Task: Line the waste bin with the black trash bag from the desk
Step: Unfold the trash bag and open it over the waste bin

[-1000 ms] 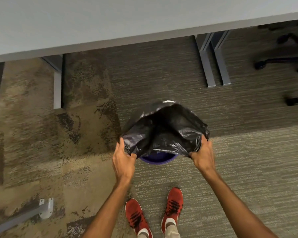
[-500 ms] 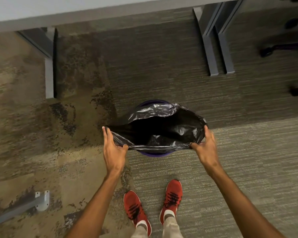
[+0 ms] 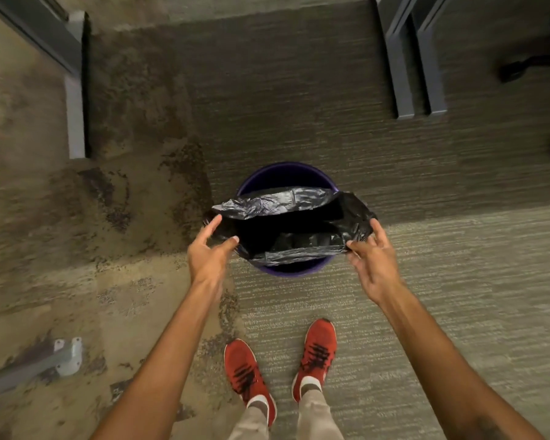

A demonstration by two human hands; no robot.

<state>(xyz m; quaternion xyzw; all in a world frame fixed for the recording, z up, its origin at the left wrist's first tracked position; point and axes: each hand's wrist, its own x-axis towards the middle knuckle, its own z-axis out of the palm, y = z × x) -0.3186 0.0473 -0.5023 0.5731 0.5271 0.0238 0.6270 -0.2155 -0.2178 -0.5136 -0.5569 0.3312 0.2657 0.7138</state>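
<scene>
While lowering the black trash bag [image 3: 294, 223] into the purple waste bin [image 3: 286, 173] on the carpet [image 3: 458, 281] — big change from a second ago, when it was bunched up in a dome above the bin. Now sitting with the mouth stretched wide open and the body sagging down inside, near rim and far rim of the bin both still showing bare. Left hand [image 3: 208, 252] reaching at the left edge of the bag, fingers spread, thumb and forefinger just on the plastic — looking more like letting go or regripping than a firm pinch. Right hand [image 3: 373, 258] pinching the right corner of the bag mouth between thumb and fingers, other fingers loose.

Meaning for the task: probably past the hard part, bag opened and mostly in. Still needing the edge folded over the rim all round, otherwise likely slipping down inside.

Checking for writing — nothing readable on bag or bin, no label. Red shoes [image 3: 280, 369] showing black laces, no logo to make out.
</scene>
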